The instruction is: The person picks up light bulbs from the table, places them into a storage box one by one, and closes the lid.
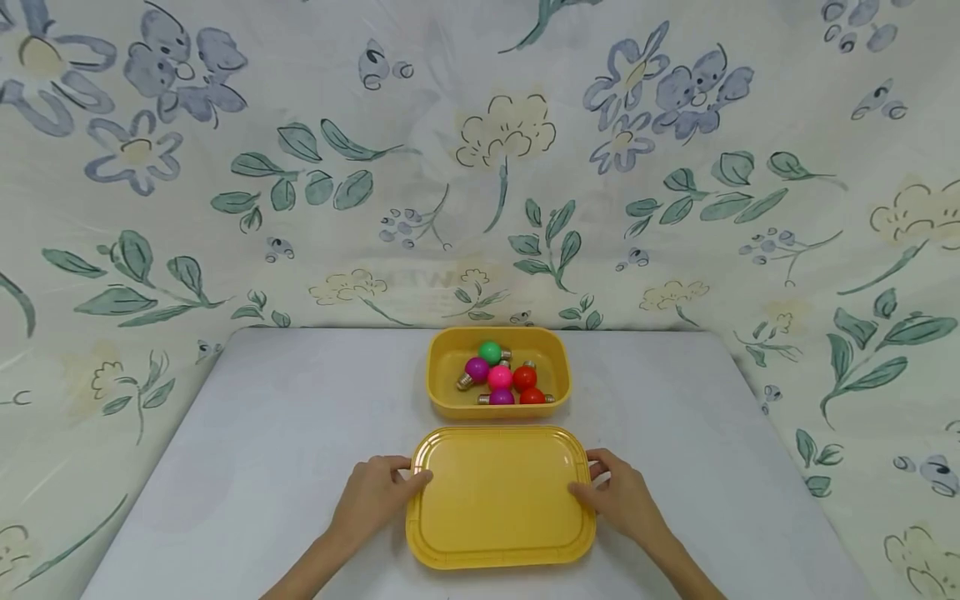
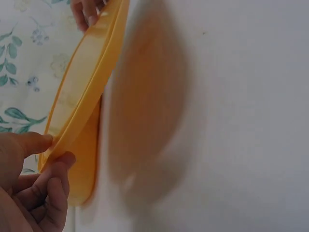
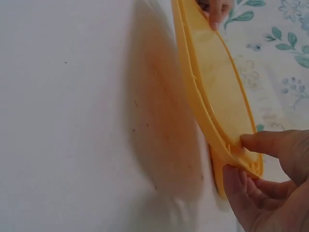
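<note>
A yellow rectangular lid [image 1: 501,496] with rounded corners and a raised rim is held up above the table, its shadow falling on the white surface in both wrist views. My left hand [image 1: 378,493] pinches its left edge, thumb on top and fingers beneath. On the opposite edge, my right hand [image 1: 618,493] grips in the same way. Just beyond the lid stands a yellow box [image 1: 442,375] without a cover. Inside it lie several coloured light bulbs, among them a green bulb [image 1: 490,352], a pink bulb [image 1: 500,378] and a red bulb [image 1: 525,377].
The white table [image 1: 300,417] spreads out on both sides of the box. Behind and beside it hangs a floral cloth [image 1: 420,242], which meets the table's back edge close behind the box.
</note>
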Motion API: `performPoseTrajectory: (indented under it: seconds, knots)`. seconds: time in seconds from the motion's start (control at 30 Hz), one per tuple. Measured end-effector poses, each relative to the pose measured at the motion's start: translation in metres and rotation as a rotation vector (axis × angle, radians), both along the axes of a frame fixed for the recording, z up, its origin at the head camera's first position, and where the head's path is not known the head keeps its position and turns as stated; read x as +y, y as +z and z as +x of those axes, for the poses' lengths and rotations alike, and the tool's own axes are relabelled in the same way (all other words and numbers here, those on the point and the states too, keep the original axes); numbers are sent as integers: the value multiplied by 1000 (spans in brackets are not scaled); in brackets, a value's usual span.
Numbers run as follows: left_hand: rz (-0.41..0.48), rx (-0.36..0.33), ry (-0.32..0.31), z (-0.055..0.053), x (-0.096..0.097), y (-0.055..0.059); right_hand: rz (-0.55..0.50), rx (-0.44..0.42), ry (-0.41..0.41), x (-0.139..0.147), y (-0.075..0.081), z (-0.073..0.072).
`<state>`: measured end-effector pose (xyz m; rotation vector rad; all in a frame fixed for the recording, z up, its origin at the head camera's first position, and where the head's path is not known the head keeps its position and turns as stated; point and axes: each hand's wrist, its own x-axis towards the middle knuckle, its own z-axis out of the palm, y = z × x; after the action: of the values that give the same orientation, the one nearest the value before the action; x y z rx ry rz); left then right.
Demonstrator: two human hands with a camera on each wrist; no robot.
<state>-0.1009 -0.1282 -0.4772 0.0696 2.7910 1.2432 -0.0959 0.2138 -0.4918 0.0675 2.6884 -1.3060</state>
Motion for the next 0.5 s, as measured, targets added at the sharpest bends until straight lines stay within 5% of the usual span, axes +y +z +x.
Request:
performPoseTrajectory:
  seconds: [0.5]
  knots:
    - [-149,139,10,-23,-2,36,-29,193,-25,-4,30,-22]
